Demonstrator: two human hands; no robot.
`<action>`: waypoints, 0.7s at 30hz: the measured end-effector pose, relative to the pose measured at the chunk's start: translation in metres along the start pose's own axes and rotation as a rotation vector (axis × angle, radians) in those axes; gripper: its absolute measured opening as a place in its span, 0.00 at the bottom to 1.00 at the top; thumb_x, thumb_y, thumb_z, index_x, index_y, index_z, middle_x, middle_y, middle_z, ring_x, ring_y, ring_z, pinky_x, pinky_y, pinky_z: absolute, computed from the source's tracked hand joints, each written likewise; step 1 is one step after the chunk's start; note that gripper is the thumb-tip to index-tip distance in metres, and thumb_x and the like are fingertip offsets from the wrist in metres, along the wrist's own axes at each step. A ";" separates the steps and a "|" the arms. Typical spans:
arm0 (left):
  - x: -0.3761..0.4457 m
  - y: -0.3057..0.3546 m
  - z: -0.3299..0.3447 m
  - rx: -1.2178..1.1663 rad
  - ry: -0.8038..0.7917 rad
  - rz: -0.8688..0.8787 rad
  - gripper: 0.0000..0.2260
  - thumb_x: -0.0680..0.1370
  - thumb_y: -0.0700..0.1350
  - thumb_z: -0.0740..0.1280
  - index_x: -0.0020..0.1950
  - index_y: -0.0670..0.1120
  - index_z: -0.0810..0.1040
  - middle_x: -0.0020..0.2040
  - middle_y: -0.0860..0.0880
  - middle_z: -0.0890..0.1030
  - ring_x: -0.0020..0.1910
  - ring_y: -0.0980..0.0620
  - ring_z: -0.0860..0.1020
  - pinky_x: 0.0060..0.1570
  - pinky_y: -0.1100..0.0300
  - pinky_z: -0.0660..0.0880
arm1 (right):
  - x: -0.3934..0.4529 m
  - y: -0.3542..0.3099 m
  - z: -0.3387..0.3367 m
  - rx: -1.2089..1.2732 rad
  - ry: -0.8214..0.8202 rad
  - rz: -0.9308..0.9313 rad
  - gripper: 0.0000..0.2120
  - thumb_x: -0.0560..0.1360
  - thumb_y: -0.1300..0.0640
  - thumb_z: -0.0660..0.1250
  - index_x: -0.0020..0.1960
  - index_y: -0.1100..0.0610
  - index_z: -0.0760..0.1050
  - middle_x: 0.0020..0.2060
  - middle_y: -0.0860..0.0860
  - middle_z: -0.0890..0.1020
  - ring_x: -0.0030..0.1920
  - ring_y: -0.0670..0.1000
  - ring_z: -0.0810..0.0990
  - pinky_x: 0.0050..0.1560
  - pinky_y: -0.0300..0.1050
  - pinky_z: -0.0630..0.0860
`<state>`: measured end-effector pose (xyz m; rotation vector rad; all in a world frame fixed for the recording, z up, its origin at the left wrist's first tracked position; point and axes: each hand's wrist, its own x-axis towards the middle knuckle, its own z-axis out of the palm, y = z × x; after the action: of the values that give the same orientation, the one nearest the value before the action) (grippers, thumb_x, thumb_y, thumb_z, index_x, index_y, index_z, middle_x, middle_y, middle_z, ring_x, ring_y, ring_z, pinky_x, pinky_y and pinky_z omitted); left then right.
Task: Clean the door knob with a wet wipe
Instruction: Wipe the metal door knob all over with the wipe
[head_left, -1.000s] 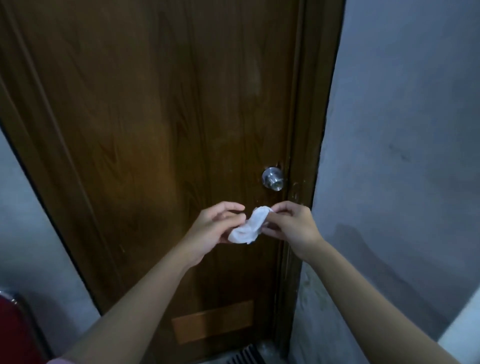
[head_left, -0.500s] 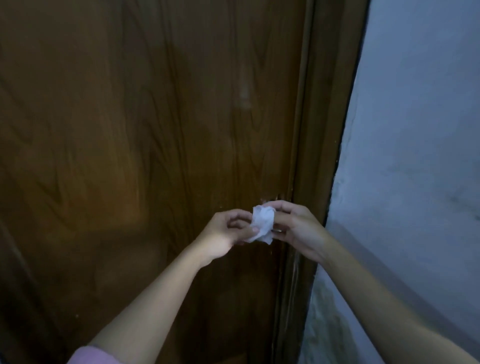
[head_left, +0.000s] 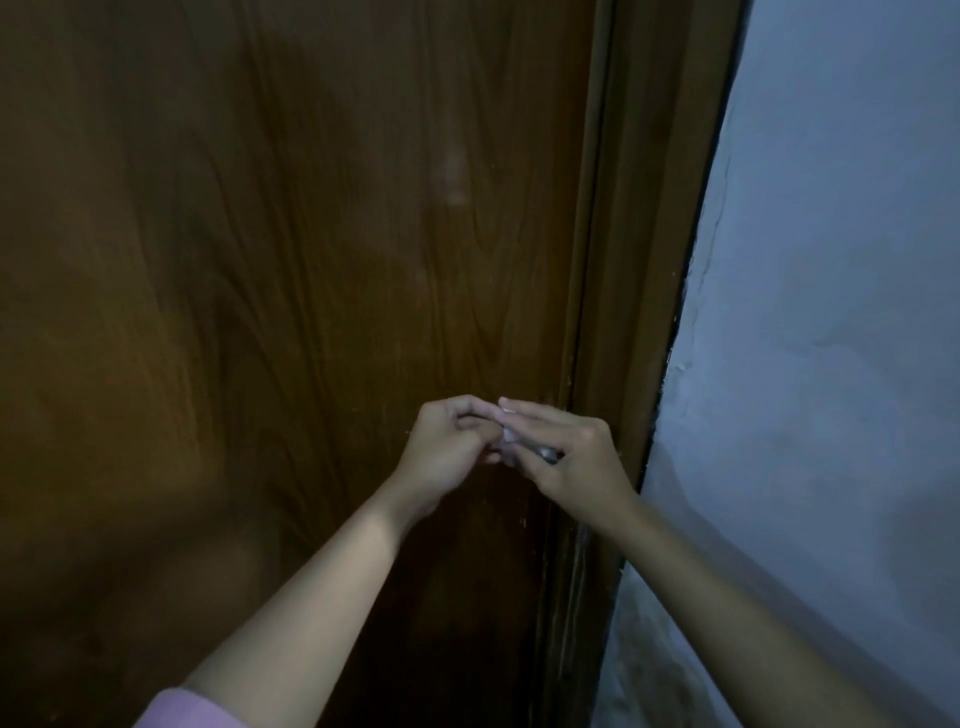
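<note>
Both hands meet at the door knob (head_left: 546, 454), mostly hidden beneath them. The left hand (head_left: 447, 454) and right hand (head_left: 571, 457) pinch the wet wipe (head_left: 506, 434) together, probably to wrap it round the metal.

A dark brown wooden door (head_left: 291, 260) fills the left and centre of the frame, its frame (head_left: 644, 260) running down to a pale wall (head_left: 841, 312) on the right. Just below centre, the left hand (head_left: 441, 457) and right hand (head_left: 566, 457) meet, fingertips touching around a sliver of white wet wipe (head_left: 506, 434). A glint of the metal door knob (head_left: 546, 454) shows under the right hand; a pink sleeve (head_left: 192, 709) sits at the bottom left.
</note>
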<state>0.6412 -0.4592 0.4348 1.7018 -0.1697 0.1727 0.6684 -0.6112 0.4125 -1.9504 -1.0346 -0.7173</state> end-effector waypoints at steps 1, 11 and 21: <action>0.000 -0.001 0.001 0.008 -0.016 0.010 0.06 0.75 0.38 0.64 0.47 0.46 0.80 0.42 0.48 0.84 0.41 0.55 0.83 0.39 0.66 0.78 | 0.000 0.002 -0.002 -0.016 0.006 -0.009 0.18 0.70 0.67 0.69 0.59 0.59 0.75 0.57 0.56 0.80 0.57 0.46 0.77 0.57 0.30 0.73; 0.006 -0.032 0.018 0.726 0.083 0.213 0.36 0.67 0.51 0.75 0.70 0.47 0.63 0.66 0.50 0.69 0.64 0.53 0.68 0.62 0.55 0.71 | -0.010 0.025 -0.015 -0.236 0.234 0.223 0.16 0.72 0.71 0.65 0.58 0.64 0.75 0.61 0.60 0.77 0.60 0.46 0.71 0.62 0.40 0.69; 0.020 -0.049 0.037 0.788 0.098 0.206 0.36 0.68 0.49 0.74 0.71 0.44 0.61 0.66 0.46 0.69 0.65 0.50 0.68 0.63 0.60 0.66 | -0.045 0.033 0.013 -0.196 0.005 0.315 0.16 0.72 0.72 0.63 0.59 0.65 0.74 0.57 0.58 0.80 0.58 0.49 0.76 0.57 0.21 0.65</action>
<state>0.6722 -0.4896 0.3864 2.4514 -0.2209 0.5277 0.6748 -0.6301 0.3589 -2.2136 -0.6501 -0.6640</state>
